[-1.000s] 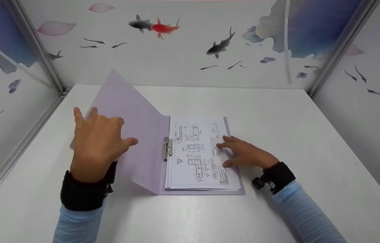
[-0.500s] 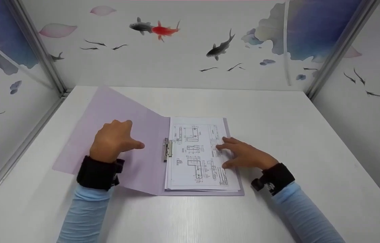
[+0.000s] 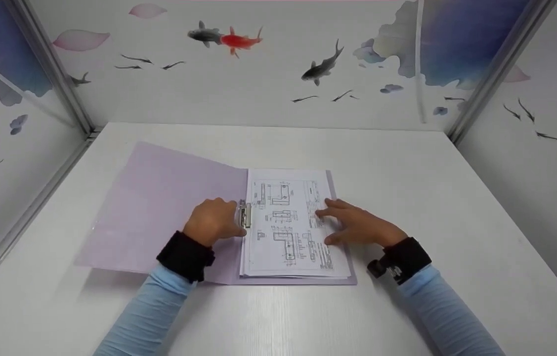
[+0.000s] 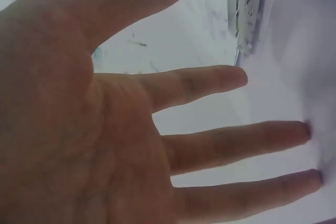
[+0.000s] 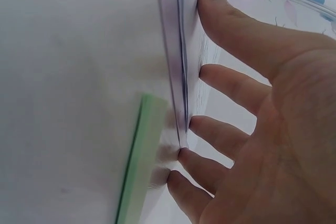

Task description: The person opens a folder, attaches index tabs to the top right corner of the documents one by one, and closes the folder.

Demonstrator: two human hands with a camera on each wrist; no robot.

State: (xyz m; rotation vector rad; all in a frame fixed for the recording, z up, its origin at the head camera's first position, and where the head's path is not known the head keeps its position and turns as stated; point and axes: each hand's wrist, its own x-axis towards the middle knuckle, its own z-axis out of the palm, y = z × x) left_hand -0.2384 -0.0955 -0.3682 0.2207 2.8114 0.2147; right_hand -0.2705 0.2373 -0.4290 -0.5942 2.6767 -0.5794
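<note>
A pale purple clip folder (image 3: 159, 198) lies spread on the table, its left cover casting a shadow along its lower edge. Stacked on its right half are sheets of paper (image 3: 268, 257), the top one printed with technical drawings. My left hand (image 3: 211, 220) is over the inner cover beside the metal clip (image 3: 245, 216), thumb tip right at it. In the left wrist view its fingers (image 4: 236, 140) are spread and extended, with the clip's end beyond them. My right hand (image 3: 362, 225) rests spread on the papers' right edge; its fingertips (image 5: 207, 72) meet the sheets and the folder's edge.
The white table (image 3: 397, 168) is bounded by printed panels (image 3: 268, 89) at the back and both sides, with metal posts in the corners. A pale green strip (image 5: 139, 161) crosses the lower part of the right wrist view.
The left cover has swung down leftward from a raised position to nearly flat. My left hand has left its outer side and moved right to the clip. My right hand has stayed put.
</note>
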